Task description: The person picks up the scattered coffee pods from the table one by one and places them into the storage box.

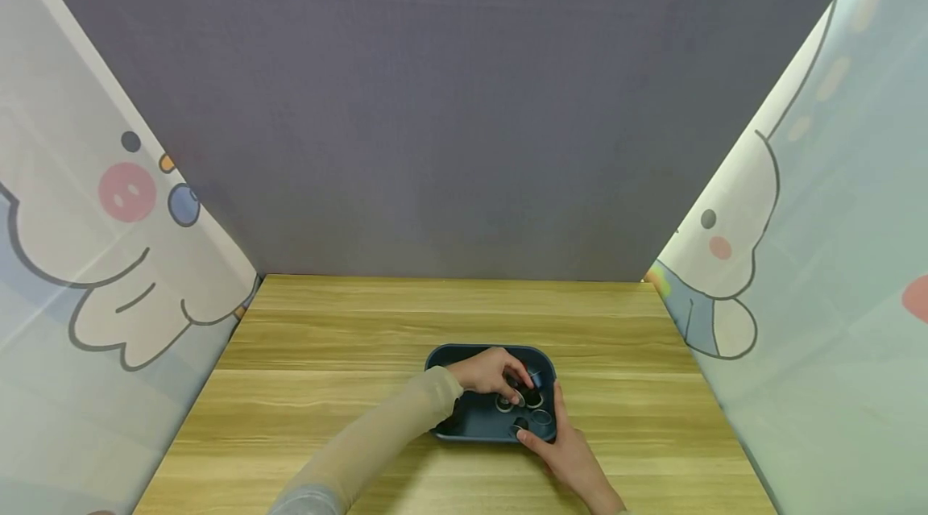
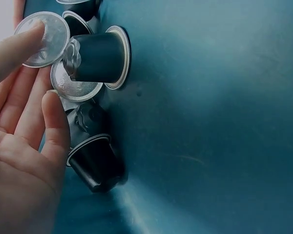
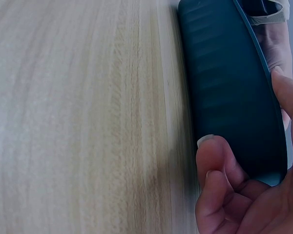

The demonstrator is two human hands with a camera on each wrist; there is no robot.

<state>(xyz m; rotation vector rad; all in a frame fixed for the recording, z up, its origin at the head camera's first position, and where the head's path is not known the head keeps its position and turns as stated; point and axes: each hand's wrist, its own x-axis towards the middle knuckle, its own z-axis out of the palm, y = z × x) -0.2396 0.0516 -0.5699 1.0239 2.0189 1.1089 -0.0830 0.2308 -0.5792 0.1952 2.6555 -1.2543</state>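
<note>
My left hand (image 1: 487,370) reaches into a dark blue tray (image 2: 210,122), pinching a coffee capsule (image 2: 50,41) with the thumb on its silvery foil lid. Close by that hand, more capsules lie in a group. One dark green capsule (image 2: 98,57) rests on its side, and a black capsule (image 2: 96,163) lies tilted below the fingers. My right hand (image 1: 573,450) grips the tray at its near right corner. Its thumb is over the rim and its other fingers (image 3: 216,158) are against the outer wall.
The tray stands on a wood-grain table (image 1: 326,338). A grey panel (image 1: 449,112) rises behind the table. Side sheets with cartoon prints, one on the left (image 1: 58,241) and one on the right (image 1: 834,257), flank it.
</note>
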